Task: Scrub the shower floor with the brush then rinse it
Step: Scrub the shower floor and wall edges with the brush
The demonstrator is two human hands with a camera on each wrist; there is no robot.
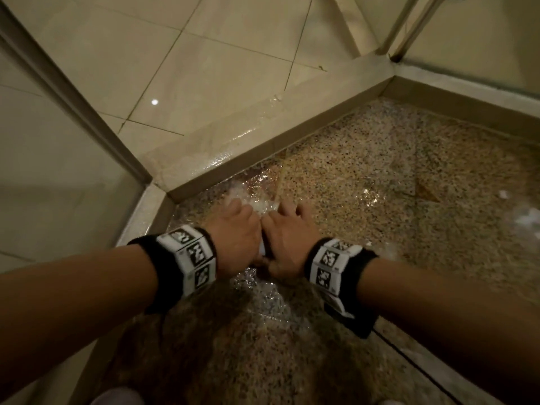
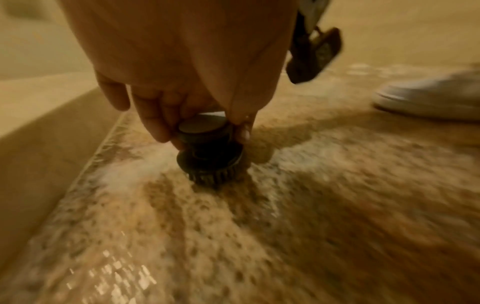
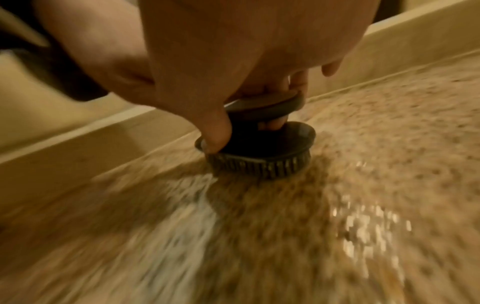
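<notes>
- Both hands sit side by side, touching, low over the speckled shower floor (image 1: 380, 176); the left hand (image 1: 236, 241) is at 9 o'clock of the right hand (image 1: 287, 241)
- The round dark brush (image 3: 259, 152) stands upright, bristles down on the wet floor, just beside the raised curb (image 1: 263, 141)
- Left fingers (image 2: 153, 115) curl round the brush's knob from above; the right thumb and fingers (image 3: 215, 127) wrap the same knob, thumb tip on the brush's base rim
- White foam (image 2: 130, 174) lies at 9 o'clock of the brush; water glints on the floor
- A white shoe (image 2: 431, 96) stands on the floor, well apart from the brush
- A glass panel (image 1: 58, 171) meets the curb at 9 o'clock
</notes>
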